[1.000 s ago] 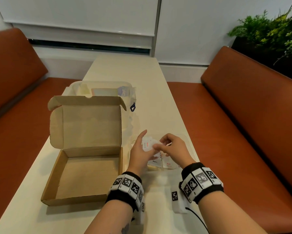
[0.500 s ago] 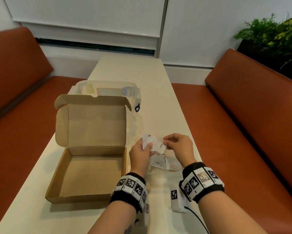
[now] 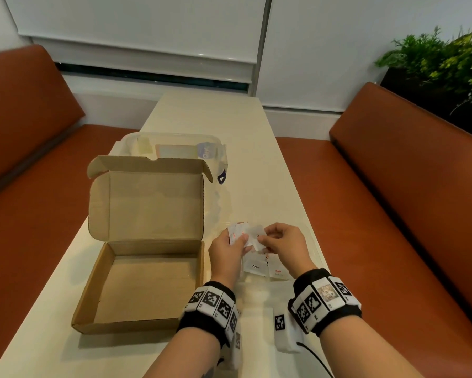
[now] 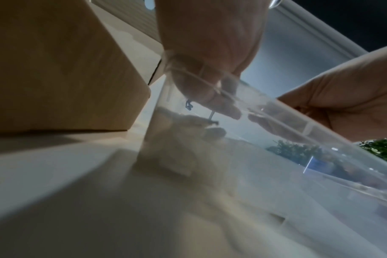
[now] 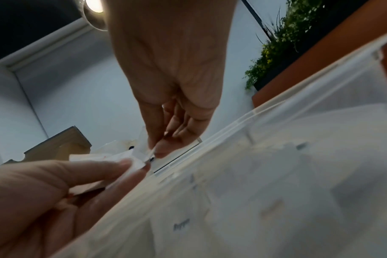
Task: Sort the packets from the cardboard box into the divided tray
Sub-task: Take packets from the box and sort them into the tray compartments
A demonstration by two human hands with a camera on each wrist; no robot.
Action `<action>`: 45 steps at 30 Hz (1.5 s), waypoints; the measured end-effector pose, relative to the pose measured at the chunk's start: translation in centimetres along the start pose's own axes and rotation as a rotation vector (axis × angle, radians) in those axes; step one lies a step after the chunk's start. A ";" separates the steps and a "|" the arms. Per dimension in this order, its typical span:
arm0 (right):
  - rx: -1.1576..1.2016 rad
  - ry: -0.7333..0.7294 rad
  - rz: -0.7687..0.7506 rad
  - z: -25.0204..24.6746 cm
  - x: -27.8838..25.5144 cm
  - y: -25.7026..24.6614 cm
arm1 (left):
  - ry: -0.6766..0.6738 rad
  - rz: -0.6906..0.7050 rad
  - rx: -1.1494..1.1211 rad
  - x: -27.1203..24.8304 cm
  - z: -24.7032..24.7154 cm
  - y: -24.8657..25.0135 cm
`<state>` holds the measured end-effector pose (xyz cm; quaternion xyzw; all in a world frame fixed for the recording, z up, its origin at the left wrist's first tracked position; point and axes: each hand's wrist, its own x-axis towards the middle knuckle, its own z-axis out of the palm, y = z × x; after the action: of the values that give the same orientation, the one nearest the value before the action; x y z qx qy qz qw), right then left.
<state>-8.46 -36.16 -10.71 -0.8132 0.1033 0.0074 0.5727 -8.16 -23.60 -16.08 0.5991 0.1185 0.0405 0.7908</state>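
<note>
Pinched between both hands, left hand (image 3: 226, 252) and right hand (image 3: 282, 245), small white paper packets (image 3: 247, 234) are held over the clear divided plastic tray (image 3: 315, 251). At nine o'clock the open brown cardboard box (image 3: 144, 257) is seen empty on the long cream table (image 3: 256, 170), flanked by orange benches (image 3: 409, 203).

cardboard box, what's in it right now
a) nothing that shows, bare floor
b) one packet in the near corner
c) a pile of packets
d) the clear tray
a: the head view shows the cardboard box open with a bare brown floor, while the packets are up in the hands, the left hand and the right hand, over the tray.
</note>
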 end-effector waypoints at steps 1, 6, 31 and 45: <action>-0.057 0.018 -0.024 -0.2 0.1 0.1 | 0.011 0.027 0.014 0.0 0.0 0.0; -0.452 -0.177 -0.068 -0.4 0.2 0.9 | 0.053 0.075 0.059 -0.1 0.0 0.1; -1.035 -0.239 -0.416 2.1 -0.3 2.0 | 0.014 0.047 0.063 -0.2 0.1 0.4; -0.930 -0.052 -0.331 1.7 0.4 2.8 | -0.044 0.009 0.025 0.2 -0.1 -0.1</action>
<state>-8.38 -35.52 -13.93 -0.9877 -0.0560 -0.0181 0.1449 -7.98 -23.55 -16.26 0.6103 0.0988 0.0294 0.7855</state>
